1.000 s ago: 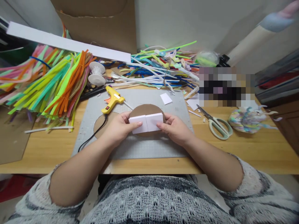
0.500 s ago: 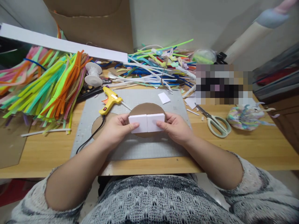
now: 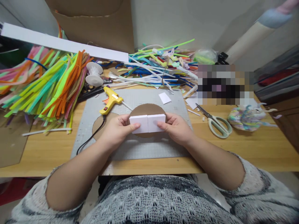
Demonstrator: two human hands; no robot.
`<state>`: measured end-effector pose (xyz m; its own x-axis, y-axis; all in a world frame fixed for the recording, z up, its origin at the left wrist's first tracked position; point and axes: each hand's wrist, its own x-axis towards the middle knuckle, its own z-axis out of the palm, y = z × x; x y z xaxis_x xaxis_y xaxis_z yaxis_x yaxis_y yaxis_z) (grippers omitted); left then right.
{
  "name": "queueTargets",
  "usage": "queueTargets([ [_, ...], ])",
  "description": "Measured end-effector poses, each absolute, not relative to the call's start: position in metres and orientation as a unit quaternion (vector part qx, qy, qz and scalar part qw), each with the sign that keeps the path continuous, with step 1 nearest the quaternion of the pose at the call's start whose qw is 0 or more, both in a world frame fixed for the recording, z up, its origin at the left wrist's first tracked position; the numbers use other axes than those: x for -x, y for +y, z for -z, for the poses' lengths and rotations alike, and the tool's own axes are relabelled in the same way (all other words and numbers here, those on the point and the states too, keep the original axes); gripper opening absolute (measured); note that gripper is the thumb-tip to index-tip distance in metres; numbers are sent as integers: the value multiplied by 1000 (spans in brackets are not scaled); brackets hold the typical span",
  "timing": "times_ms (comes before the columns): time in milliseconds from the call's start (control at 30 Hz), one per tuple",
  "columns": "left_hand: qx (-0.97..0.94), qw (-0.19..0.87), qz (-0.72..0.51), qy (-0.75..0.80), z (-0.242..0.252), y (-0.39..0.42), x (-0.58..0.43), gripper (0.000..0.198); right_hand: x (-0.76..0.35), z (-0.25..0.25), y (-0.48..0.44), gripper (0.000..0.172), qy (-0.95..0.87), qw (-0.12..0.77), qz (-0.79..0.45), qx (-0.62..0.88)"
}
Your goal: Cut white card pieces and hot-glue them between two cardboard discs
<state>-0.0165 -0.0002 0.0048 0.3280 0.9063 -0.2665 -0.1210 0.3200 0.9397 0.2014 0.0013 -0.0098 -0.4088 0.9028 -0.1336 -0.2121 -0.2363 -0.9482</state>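
Note:
Between my two hands is a round cardboard disc (image 3: 147, 109), with two white rectangular pieces (image 3: 141, 127) lying side by side across its face. My left hand (image 3: 119, 126) grips the disc's left edge, thumb pressed on the left white piece. On the other side my right hand (image 3: 176, 126) holds the right edge, its thumb on the right white piece. The fingers behind the disc are hidden. A yellow hot glue gun (image 3: 112, 99) lies just beyond my left hand, its nozzle reaching toward the disc. Another cardboard disc (image 3: 99, 124) rests partly under my left forearm.
A grey cutting mat (image 3: 149, 151) covers the middle of the wooden table. Scissors (image 3: 216, 123) lie right, beside a pastel fuzzy bundle (image 3: 245, 118). Colourful pipe cleaners (image 3: 53, 84) are heaped left and at the back. A spool (image 3: 94, 74) and small white card (image 3: 164, 98) are beyond the hands.
Hardly anything differs: the whole view has shifted very slightly, and both hands keep the same hold on the disc and white pieces.

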Motion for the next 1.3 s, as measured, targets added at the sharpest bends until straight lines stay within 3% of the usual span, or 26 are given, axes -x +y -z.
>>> queueTargets([
  [500, -439, 688, -379, 437, -5, -1, 14, 28, -202, 13, 3, 28, -468, 386, -698, 382],
  [833, -301, 761, -362, 446, -2, 8, 12, 22, -203, 5, 5, 38, -326, 357, -787, 384],
  [1033, -290, 761, -359, 455, -1, 10, 13, 20, -202, 3, 5, 34, -290, 349, -804, 384],
  [1300, -336, 741, -360, 457, -4, 7, 13, 34, -200, 5, 6, 38, -330, 344, -792, 381],
])
